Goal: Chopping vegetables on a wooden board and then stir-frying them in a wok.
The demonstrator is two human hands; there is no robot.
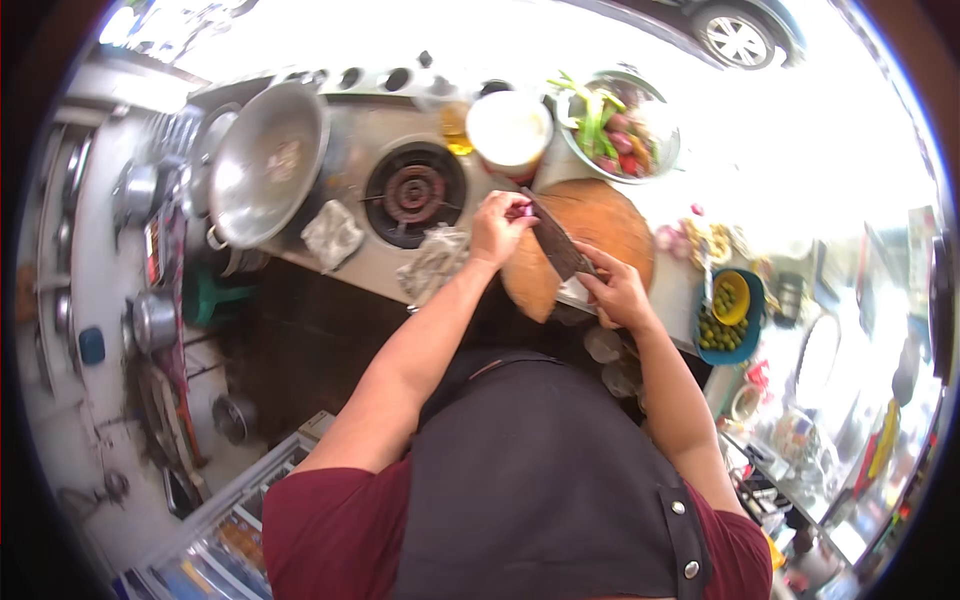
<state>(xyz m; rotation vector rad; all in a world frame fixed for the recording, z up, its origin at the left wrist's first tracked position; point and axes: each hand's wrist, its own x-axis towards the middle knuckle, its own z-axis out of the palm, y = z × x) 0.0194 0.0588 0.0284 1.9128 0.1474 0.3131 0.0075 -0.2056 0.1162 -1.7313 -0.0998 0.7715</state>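
My right hand [616, 289] grips the handle of a dark-bladed cleaver [553, 240]. The blade slants up and to the left, over the near-left part of a round wooden chopping board [615, 217]. Between the fingertips of my left hand [496, 234] is a small purple piece, apparently a shallot [527, 211], held close to the blade's far end. Whether blade and piece touch is unclear. Peeled shallots [670, 238] and pale pieces, perhaps garlic [716, 244], lie to the right of the board.
Left of the board are a gas burner [414, 193], crumpled cloths [332, 236] and a large metal wok [270, 165]. Behind stand a white-topped tub [510, 127], a container of yellow liquid [455, 127] and a bowl of vegetables [619, 139]. A teal basket [756, 315] holds small green limes.
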